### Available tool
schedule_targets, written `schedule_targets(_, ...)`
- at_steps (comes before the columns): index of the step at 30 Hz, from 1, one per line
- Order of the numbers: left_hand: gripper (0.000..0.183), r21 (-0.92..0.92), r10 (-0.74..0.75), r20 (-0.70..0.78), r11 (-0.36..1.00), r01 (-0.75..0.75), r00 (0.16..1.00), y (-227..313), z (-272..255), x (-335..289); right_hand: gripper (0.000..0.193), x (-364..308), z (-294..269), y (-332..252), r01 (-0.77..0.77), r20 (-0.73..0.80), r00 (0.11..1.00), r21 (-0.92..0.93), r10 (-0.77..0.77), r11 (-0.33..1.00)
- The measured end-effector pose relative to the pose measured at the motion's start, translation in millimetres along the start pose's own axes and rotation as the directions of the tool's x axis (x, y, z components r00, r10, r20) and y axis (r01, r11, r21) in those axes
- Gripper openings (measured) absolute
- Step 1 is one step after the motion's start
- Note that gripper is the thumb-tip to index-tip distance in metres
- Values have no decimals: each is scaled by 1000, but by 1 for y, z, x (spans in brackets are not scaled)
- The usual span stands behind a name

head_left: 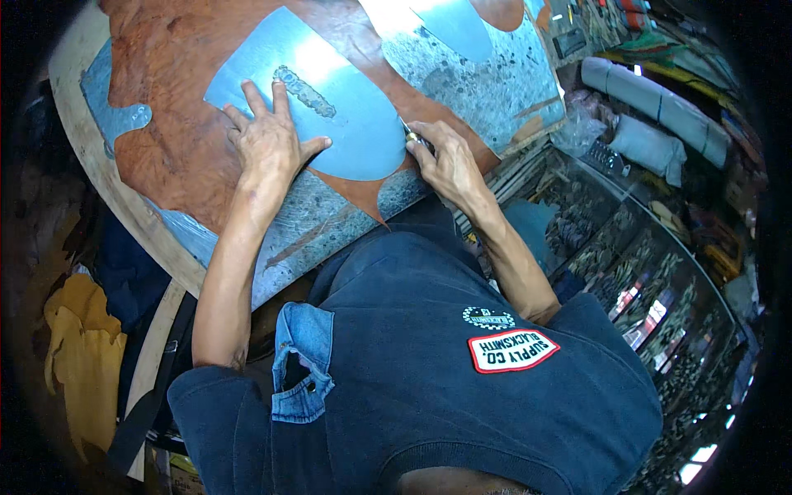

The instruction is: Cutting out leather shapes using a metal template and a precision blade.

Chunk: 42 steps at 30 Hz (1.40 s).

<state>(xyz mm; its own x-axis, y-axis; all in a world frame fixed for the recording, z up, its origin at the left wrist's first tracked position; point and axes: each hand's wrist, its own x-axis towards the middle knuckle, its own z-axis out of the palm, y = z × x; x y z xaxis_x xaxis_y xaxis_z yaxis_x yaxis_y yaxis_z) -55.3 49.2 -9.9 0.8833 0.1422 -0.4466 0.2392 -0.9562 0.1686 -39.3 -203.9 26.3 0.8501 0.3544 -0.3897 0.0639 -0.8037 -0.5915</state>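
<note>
A yellow piece [87, 355] is well left of the left hand [268, 148]; brown leather [169, 74] spreads just left of it. That hand lies flat, fingers apart, holding nothing, on the template [355, 132], which sits between both hands over the leather. The tool [411, 135], tip at the template's edge, is clamped in the right hand [448, 161].
</note>
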Motion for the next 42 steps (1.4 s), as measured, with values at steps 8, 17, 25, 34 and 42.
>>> schedule_targets(8,111,45,40,-11,998,-39,999,-2,1,2,32,-40,20,6,-157,-54,984,162,168,974)
schedule_targets(17,111,74,39,-8,997,-38,999,0,-2,3,33,-61,33,5,-323,-13,937,344,348,882)
schedule_targets(25,78,-81,141,-294,982,-172,945,-8,22,-36,33,-62,25,30,-519,425,843,805,330,289)
schedule_targets(34,61,-846,298,405,-237,478,864,33,57,-110,34,-59,-12,16,-447,459,888,879,-40,169)
schedule_targets(42,30,-573,11,-24,-819,-5,1000,49,63,-83,27,-53,-7,11,-350,352,936,919,25,182)
